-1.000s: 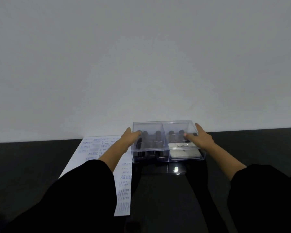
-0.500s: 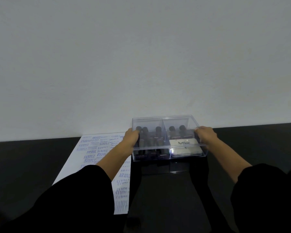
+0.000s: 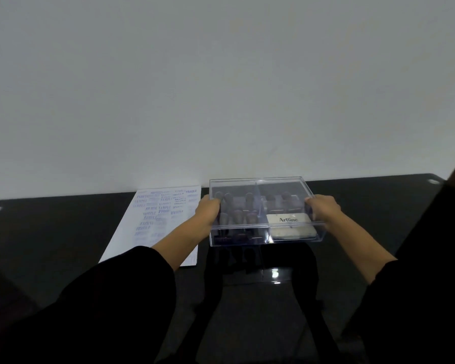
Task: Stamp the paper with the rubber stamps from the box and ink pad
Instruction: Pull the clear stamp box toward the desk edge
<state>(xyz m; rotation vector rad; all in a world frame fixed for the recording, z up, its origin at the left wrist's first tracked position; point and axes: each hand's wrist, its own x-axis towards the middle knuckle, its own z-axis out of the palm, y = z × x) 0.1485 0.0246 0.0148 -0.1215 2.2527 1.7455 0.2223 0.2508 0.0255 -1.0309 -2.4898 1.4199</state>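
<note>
Both hands gripped the clear box [image 3: 258, 187] by its short ends: the left hand [image 3: 208, 210] curled round the left end, the right hand [image 3: 323, 208] round the right end. Whether the box rested on the table [image 3: 50, 232] or was held just above it could not be told. Its lid was shut. Inside, dark-handled rubber stamps [image 3: 248, 203] stood upright in the left compartment and at the back of the right one. The white ink pad [image 3: 289, 220], marked "Artline", lay at the front of the right compartment. Just left of the box the paper [image 3: 153, 222] lay flat, partly under the left forearm, and already bore many blue imprints, among them "SAMPLE" and "FRAGILE". Judged from this, neither stamp nor pad was out for use: opening the box, inking and pressing remained, unless the printed sheet marked work already finished. The table was black and glossy, mirroring the box and arms; behind the box rose a plain pale wall [image 3: 221, 88].
</note>
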